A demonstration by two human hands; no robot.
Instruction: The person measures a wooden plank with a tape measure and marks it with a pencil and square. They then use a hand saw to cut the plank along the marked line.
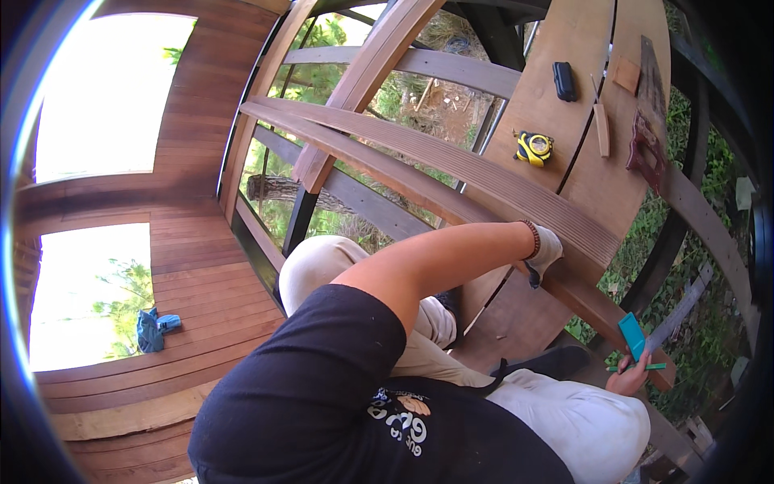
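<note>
Head view | our gloved left hand (545, 250) pressed flat on the grooved plank (451, 173) | right hand (631, 374) gripped a teal square (632, 335) and pencil (645, 368) at the plank's end (near edge) — best kept flush, we judged.

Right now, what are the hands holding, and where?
The gloved left hand presses the grooved board near its end. The right hand holds a green pencil mid-shaft beside a teal square.
</note>
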